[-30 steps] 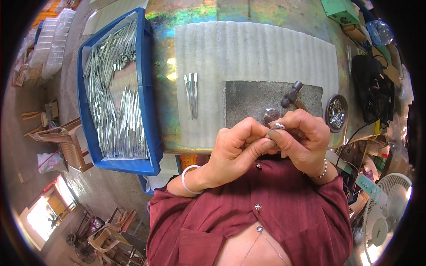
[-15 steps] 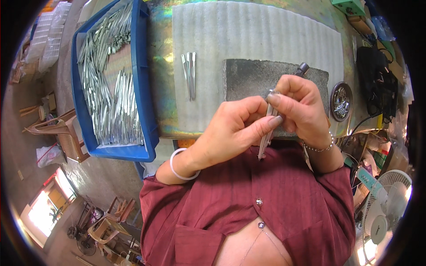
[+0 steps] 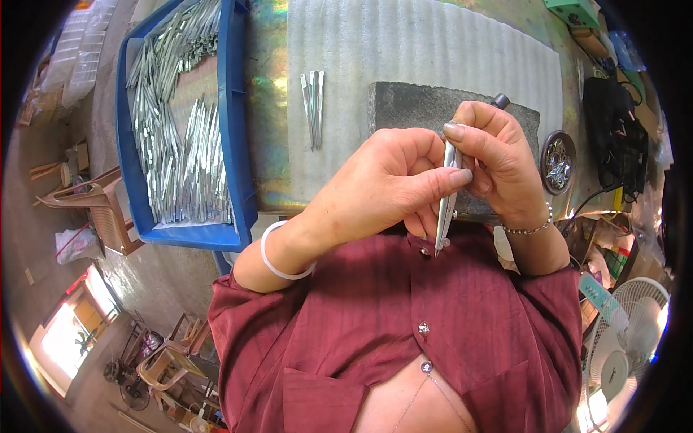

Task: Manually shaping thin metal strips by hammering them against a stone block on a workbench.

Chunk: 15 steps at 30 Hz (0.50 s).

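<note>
Both hands meet in front of my maroon shirt, over the near edge of the worktable. My left hand (image 3: 401,162) pinches a slim silver drawing compass (image 3: 443,213) between thumb and fingers, its pointed end down toward me. Around its upper end, the thumb and fingers of my right hand (image 3: 499,155) are closed; the fingers cover its top. Small knobs stick out low on the compass. Beyond the hands lies a dark grey stone block (image 3: 404,108), with the black end of a rod or handle (image 3: 500,101) showing past my right hand.
A blue tray (image 3: 236,108) of many slim metal legs stands at the left. Several similar metal legs (image 3: 312,108) lie on a white foam sheet (image 3: 339,43). To the right are a round dish (image 3: 545,164) of small shiny parts, a black bag (image 3: 613,130) and a fan (image 3: 617,346).
The compass has turned slightly, and more of its silver side shows. Both hands have moved up a little in the picture, still gripping it. The view has shifted slightly.
</note>
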Available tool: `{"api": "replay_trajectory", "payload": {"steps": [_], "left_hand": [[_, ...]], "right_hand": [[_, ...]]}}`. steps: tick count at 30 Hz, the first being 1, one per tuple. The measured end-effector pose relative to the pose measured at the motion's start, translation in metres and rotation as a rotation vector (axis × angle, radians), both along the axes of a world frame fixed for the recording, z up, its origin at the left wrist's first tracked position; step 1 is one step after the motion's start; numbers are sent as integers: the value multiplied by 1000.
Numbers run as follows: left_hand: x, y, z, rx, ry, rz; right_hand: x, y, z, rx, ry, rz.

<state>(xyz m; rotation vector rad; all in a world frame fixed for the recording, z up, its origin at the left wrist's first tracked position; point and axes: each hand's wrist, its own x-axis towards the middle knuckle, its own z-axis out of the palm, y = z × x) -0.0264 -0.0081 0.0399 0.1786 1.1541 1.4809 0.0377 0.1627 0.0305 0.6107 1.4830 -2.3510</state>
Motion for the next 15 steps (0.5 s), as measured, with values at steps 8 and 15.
{"api": "replay_trajectory", "payload": {"steps": [8, 15], "left_hand": [[-3, 2, 8, -26, 113, -90], [-1, 4, 14, -1, 22, -115]], "right_hand": [[5, -2, 5, 3, 37, -53], [18, -3, 7, -91, 42, -134]]}}
